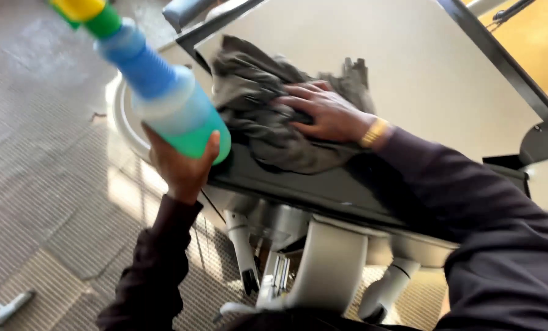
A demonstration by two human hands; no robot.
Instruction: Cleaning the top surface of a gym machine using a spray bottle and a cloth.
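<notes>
Tabletop (421, 67) cloth (255, 92) under right hand (326, 113)

Daylight falls bright across the floor (53, 159) to my left, leaving washed-out glare patches on the carpet. The pale worktop (421, 67) is evenly lit, its underside deep in shadow. The bottle (163, 92) close to my camera is soft with motion blur, and the whole view tilts.

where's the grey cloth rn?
In the head view, the grey cloth lies centre-frame on the white tabletop near its dark front edge, pressed flat under the right hand, just right of the spray bottle.
</notes>
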